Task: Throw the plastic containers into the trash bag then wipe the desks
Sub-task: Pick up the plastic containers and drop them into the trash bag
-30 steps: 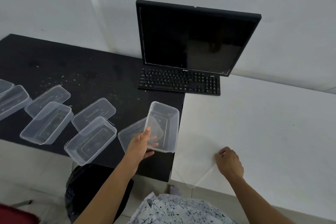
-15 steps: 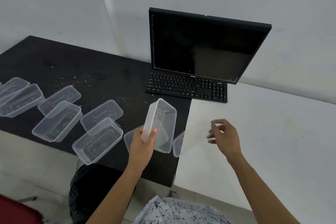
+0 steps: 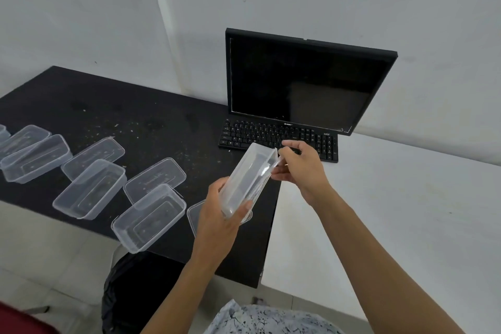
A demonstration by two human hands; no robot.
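white desk (image 3: 406,225) bare, containers (image 3: 92,192) crowd black desk (image 3: 135,116)

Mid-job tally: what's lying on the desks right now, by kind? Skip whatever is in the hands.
Clear tubs: 3
Clear lids: 4
Monitor: 1
Keyboard: 1
Total: 9, not counting a clear piece cut off at the left frame edge, kind unclear.

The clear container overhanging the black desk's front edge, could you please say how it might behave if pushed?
That container looks thin, empty and see-through, so probably very light and slides easily. Its corner pokes past the black desk edge, so a nudge could tip it off.
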